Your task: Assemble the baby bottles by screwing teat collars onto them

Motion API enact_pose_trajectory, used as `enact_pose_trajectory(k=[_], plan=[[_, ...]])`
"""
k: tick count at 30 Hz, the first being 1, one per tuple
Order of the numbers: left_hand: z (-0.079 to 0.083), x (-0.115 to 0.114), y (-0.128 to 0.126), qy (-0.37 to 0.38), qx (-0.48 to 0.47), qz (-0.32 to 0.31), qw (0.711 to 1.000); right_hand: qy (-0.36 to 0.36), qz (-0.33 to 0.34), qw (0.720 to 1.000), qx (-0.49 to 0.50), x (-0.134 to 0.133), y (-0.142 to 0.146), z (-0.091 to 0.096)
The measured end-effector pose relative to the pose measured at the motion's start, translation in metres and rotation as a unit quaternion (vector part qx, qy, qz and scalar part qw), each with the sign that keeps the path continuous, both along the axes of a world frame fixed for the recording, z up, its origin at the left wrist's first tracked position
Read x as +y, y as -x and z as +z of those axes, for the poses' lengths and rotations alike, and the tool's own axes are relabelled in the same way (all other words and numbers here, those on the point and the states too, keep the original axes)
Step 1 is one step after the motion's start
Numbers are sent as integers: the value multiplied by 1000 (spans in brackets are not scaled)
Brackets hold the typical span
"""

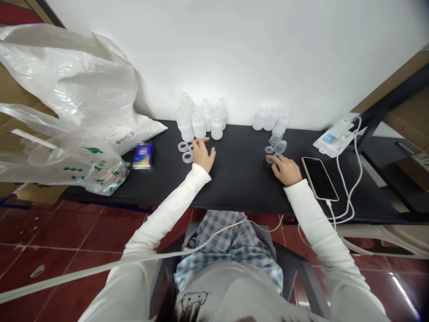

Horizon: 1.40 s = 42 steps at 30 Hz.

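My left hand (203, 154) lies on the black table (241, 179) with fingers spread, fingertips beside two white plastic rings (185, 151). Just behind it stands a cluster of several assembled clear baby bottles (200, 118) against the wall. My right hand (284, 170) rests on the table with fingers curled, its fingertips at a few clear caps and small parts (275, 147). Whether it grips one of them is hidden. A second group of clear bottles (271, 120) stands behind those parts.
Large plastic bags (67, 112) fill the table's left end, with a small blue packet (143, 154) beside them. A black phone (319, 178) on a white cable lies right of my right hand. A white power strip (335, 136) sits at the far right. Red tiled floor lies below.
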<state>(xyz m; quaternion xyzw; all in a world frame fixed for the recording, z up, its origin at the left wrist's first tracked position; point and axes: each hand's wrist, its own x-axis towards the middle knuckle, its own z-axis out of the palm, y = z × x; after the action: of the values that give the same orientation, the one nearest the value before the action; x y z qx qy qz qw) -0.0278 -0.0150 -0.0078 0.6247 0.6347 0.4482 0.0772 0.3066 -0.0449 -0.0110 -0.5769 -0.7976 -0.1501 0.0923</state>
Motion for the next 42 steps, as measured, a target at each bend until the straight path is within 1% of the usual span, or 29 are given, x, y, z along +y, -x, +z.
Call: enact_pose_trajectory(k=[2, 4, 5, 6, 7, 9, 12, 15, 17, 18, 20, 21, 23, 25, 27, 29, 30, 32, 34, 38, 42], plan=[[4, -24, 20, 20, 81, 53, 995, 2, -2, 1000, -7, 1, -1, 0], [4, -39, 40, 59, 129, 109, 984, 0, 0, 1000, -10, 2, -1, 0], [4, -44, 47, 85, 147, 119, 978, -4, 1, 1000, -10, 2, 0, 0], [2, -47, 52, 107, 161, 115, 974, -8, 1, 1000, -9, 2, 1, 0], [1, -50, 54, 125, 175, 96, 972, -13, 1, 1000, -7, 2, 2, 0], [-1, -54, 48, 137, 198, 24, 970, -23, 4, 1000, -1, 2, 4, 1], [0, -56, 23, 132, 224, -85, 962, -33, 18, 999, 24, 1, 10, 2], [4, -45, -9, 128, 225, -157, 953, -33, 45, 996, 71, 2, 21, 4], [4, -27, -29, 123, 169, -216, 954, -25, 64, 992, 108, 5, 30, 4], [4, -16, -38, 122, 117, -243, 955, -18, 73, 989, 129, 7, 35, 4], [1, 8, -56, 154, -41, -273, 949, -4, 93, 980, 177, 13, 46, 2], [0, 19, -65, 175, -131, -269, 938, 3, 104, 974, 202, 17, 51, 1], [-2, 39, -79, 191, -283, -252, 906, 13, 127, 960, 250, 27, 61, -1], [-3, 50, -87, 194, -388, -229, 871, 17, 145, 945, 291, 38, 71, -2], [-2, 55, -90, 208, -454, -211, 840, 15, 159, 928, 338, 49, 82, -3], [-2, 55, -88, 225, -491, -204, 817, 10, 162, 903, 398, 60, 94, -2], [-1, 54, -86, 229, -501, -205, 809, 8, 159, 889, 429, 64, 100, -1], [-2, 52, -84, 228, -507, -208, 805, 12, 156, 864, 479, 70, 109, 0], [-3, 50, -84, 222, -499, -208, 811, 26, 163, 846, 507, 73, 114, 2], [-6, 51, -86, 209, -481, -213, 825, 57, 175, 825, 534, 75, 114, 1], [-9, 50, -85, 193, -461, -224, 836, 91, 156, 824, 537, 76, 113, -3]])
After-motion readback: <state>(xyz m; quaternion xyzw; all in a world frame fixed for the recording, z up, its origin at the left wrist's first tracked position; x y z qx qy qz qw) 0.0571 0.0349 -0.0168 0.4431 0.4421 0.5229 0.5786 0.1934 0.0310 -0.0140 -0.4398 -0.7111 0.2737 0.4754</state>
